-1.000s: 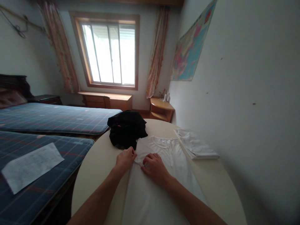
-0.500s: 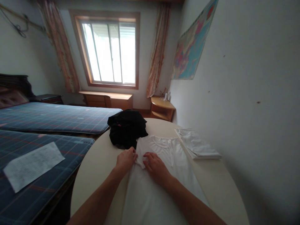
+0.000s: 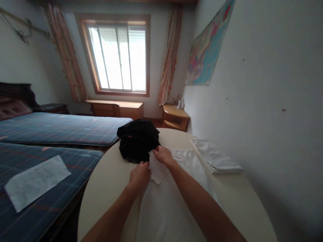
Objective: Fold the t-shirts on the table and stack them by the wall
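Note:
A white T-shirt [image 3: 164, 201] lies spread on a round cream table [image 3: 106, 188], its collar at the far end. Its left sleeve is folded inward over the body. My right hand [image 3: 163, 155] is closed, pinching the shirt near the shoulder, beside a black garment heap [image 3: 137, 139]. Lower down, my left hand [image 3: 140, 175] is closed at the shirt's left edge, fingertips on the fabric by the sleeve fold. My right forearm covers part of the shirt's middle.
A folded white garment [image 3: 217, 158] lies at the table's right side, near the wall. Left of the table are two beds with blue plaid mattresses [image 3: 63, 129], a paper sheet [image 3: 37, 183] on the nearer one. Beyond the table stands a corner shelf [image 3: 175, 112].
My right hand has moved up from the sleeve area to the shoulder edge and closed on the cloth. My left hand has shifted slightly down and right. The sleeve flap now lies flatter across the shirt.

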### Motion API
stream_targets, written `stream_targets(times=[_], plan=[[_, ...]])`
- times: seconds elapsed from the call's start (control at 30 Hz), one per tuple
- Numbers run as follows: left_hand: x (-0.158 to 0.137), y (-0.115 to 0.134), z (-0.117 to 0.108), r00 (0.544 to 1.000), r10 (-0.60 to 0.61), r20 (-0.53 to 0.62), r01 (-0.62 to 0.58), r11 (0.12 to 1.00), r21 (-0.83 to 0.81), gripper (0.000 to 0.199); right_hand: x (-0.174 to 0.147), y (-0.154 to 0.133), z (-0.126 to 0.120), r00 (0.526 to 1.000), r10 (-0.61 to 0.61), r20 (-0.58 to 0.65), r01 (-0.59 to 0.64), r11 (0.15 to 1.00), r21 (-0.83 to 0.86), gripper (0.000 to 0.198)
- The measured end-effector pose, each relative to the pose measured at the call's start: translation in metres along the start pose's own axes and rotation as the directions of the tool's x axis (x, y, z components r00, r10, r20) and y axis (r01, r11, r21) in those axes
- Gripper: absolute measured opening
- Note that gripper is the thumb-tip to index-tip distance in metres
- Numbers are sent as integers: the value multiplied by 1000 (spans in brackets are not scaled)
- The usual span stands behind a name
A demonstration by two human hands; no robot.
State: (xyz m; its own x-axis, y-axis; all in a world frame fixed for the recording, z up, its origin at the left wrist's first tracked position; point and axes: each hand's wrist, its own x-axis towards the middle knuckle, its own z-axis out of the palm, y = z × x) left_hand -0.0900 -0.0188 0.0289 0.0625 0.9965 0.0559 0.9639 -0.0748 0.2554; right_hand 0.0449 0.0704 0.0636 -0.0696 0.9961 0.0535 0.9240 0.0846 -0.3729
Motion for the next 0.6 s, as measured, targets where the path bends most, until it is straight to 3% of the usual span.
stream_targets(times=[0.23,0.47,0.6], plan=[[2,0,-1,999,4,32,-4,1000,-3,27,33,-2,14,992,84,99,-89,995,46,48],[0,2,-5,1000,-1,7,1,999,-33,38,51,7,26,995,21,94,-42,973,226,25],[0,3,-5,1000,-9,11,10,999,-31,51,53,14,28,998,-22,65,0,947,321,27]])
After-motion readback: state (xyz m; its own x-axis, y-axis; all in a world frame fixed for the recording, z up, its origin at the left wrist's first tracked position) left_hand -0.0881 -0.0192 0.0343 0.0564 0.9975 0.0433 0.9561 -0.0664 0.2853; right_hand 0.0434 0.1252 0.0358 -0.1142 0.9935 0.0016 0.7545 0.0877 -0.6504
